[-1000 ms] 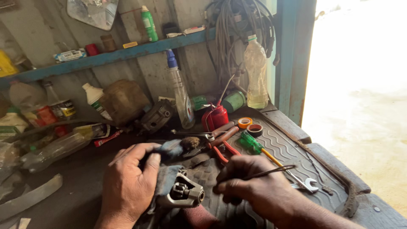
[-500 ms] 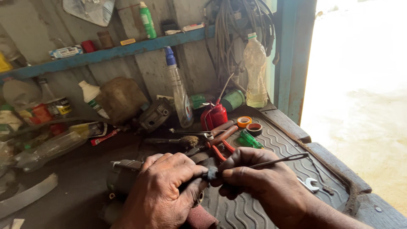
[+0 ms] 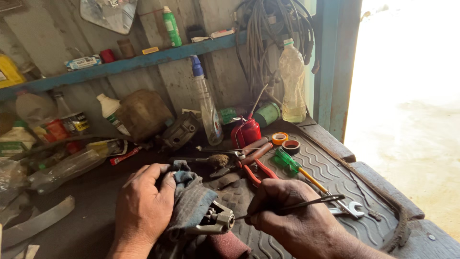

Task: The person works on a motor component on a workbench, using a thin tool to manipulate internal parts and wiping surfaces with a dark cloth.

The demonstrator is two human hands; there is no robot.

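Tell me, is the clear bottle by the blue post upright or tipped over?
Upright. The clear bottle stands on its base on the bench, cap on top.

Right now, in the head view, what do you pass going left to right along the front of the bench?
Left hand → grey-blue rag → metal part wrapped in it → right hand holding a thin dark rod → open-end wrench.
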